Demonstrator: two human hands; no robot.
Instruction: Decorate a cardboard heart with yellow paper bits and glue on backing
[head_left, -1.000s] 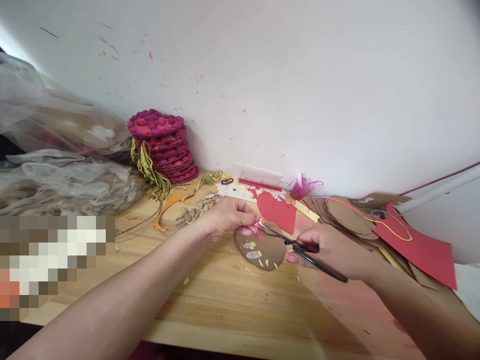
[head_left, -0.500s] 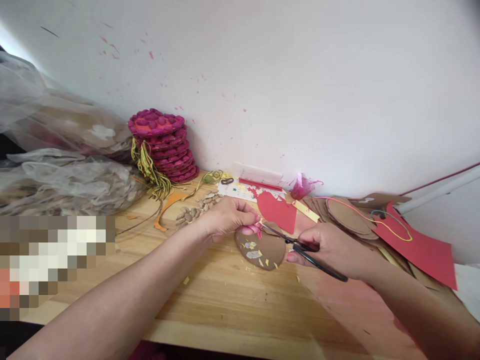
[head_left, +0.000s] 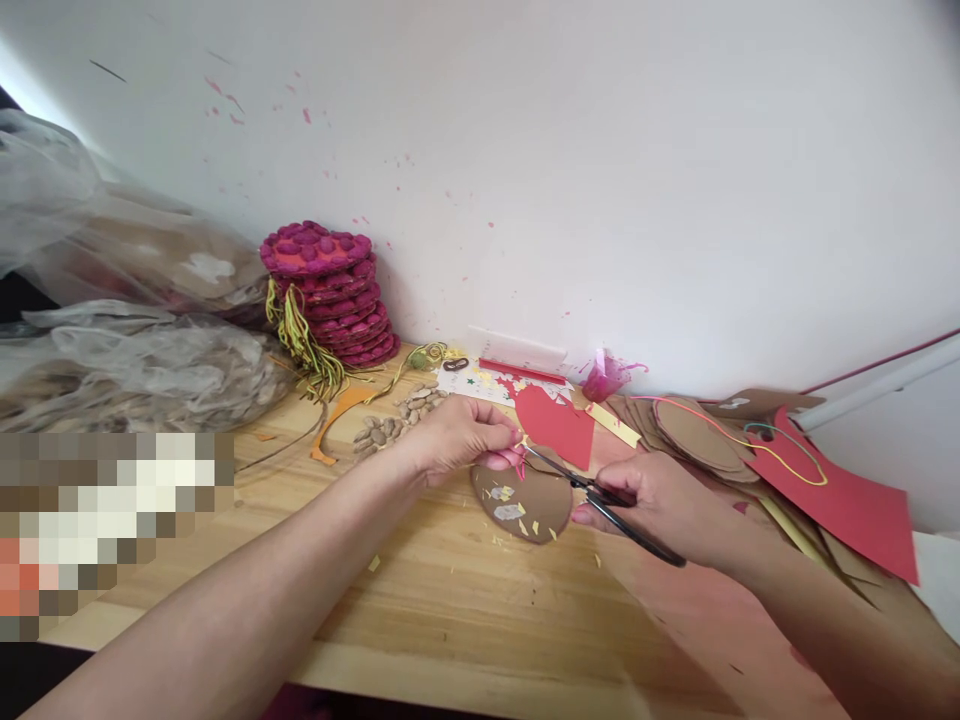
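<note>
Scissors with black handles sit in the curled right hand, its forearm entering from four o'clock and the blades aimed toward ten. Opposite, the left hand reaches in from eight o'clock, thumb and fingers pinched around a small scrap at the blade tips; the scrap is too small to identify. Directly below the blades, a brown cardboard disc lies on the table, sprinkled with yellow paper bits and partly covered by the left hand.

Taking that disc as the dial's centre, a cut red paper lies near it at twelve, and a yellow strip at one. Cardboard discs overlap at two, beside a large red sheet at three. Nut-like shells spread at ten, behind the left wrist. Farther out at ten rises a leaning stack of knobbly magenta discs, with filled plastic bags at nine.
</note>
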